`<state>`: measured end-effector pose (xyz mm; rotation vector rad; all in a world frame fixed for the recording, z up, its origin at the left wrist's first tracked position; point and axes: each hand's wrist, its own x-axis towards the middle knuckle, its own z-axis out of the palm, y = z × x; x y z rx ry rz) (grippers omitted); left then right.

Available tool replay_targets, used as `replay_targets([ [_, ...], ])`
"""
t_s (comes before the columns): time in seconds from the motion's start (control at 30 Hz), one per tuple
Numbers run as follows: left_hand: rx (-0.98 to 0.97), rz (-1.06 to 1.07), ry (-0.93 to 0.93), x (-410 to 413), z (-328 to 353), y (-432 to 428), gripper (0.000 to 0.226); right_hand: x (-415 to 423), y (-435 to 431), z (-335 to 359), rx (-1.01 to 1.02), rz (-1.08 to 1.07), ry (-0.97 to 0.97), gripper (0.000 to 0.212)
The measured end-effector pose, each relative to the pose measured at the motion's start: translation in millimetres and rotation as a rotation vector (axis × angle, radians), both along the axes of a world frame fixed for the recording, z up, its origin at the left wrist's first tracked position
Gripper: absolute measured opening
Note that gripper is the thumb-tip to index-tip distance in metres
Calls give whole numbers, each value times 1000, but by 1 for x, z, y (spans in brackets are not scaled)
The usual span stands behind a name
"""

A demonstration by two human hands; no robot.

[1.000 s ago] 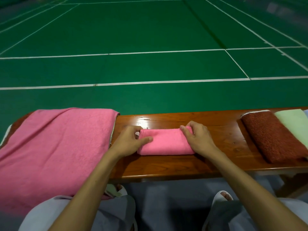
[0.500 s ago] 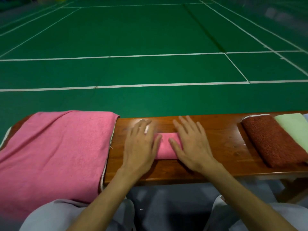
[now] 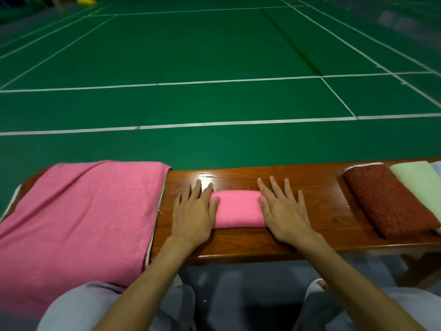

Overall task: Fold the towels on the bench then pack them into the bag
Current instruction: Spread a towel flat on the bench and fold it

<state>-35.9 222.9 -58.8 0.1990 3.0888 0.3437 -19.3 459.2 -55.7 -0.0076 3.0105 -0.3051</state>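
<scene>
The folded pink towel point(image 3: 238, 209) lies mid-way along the worktop point(image 3: 322, 206), with the left hand point(image 3: 192, 216) at its 9 o'clock end and the right hand point(image 3: 284, 213) at 3 o'clock. Each grip is released, fingers flat and pressing. Folding looks finished; the next move calls for grasping the towel for a bag that is not in view.

A glossy brown wooden surface point(image 3: 317, 211) runs left to right. A large pink towel point(image 3: 83, 223) drapes over its left end and hangs off the near edge. A small folded pink towel point(image 3: 237, 210) lies mid-surface, with a flat left hand point(image 3: 191, 216) and right hand point(image 3: 284, 213) on its ends. Far right, a folded dark red towel point(image 3: 391, 199) touches a pale green towel point(image 3: 417, 177)
</scene>
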Motion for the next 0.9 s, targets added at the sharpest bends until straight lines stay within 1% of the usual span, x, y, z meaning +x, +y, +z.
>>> replay_targets([
  [0.07, 48, 108, 70, 5, 2, 0, 74, 2, -2, -1, -39, -26, 3, 62],
  [0.13, 77, 190, 149, 12, 6, -2, 81, 4, -2, 1, -86, -100, 65, 71],
  [0.17, 96, 213, 155, 14, 6, -4, 82, 5, 0, 3, -90, -151, 121, 73],
  [0.23, 151, 241, 92, 14, 5, -8, 79, 6, 3, 8, -64, -256, 219, 68],
  [0.27, 187, 249, 42, 12, 3, -9, 75, 6, 3, 9, -72, -303, 226, 67],
  [0.33, 276, 270, -55, 7, 0, -5, 61, 5, 1, 11, -151, -346, 167, 66],
  [0.4, 369, 294, -103, 4, 2, 2, 48, 4, -4, 12, -241, -323, 110, 57],
  [0.47, 483, 317, -136, 2, 8, 10, 37, 4, -8, 13, -317, -314, 105, 47],
  [0.5, 562, 330, -167, 2, 11, 13, 32, 3, -9, 14, -391, -328, 102, 43],
  [0.57, 783, 370, -255, -1, 18, 13, 29, 2, -7, 18, -645, -369, 100, 34],
  [0.6, 933, 400, -318, -2, 22, 12, 32, 1, -6, 21, -820, -394, 93, 32],
  [0.67, 1289, 453, -469, -3, 31, 12, 46, -3, -1, 26, -1226, -469, 37, 40],
  [0.73, 1601, 452, -532, -5, 36, 13, 55, -5, 5, 30, -1554, -518, -65, 46],
  [0.77, 1699, 431, -524, -6, 37, 15, 54, -5, 8, 32, -1648, -526, -101, 51],
  [0.8, 1754, 423, -489, -9, 35, 17, 50, -5, 11, 34, -1698, -525, -126, 58],
  [0.9, 1764, 431, -380, -15, 23, 28, 42, -5, 15, 33, -1710, -527, -139, 67],
])
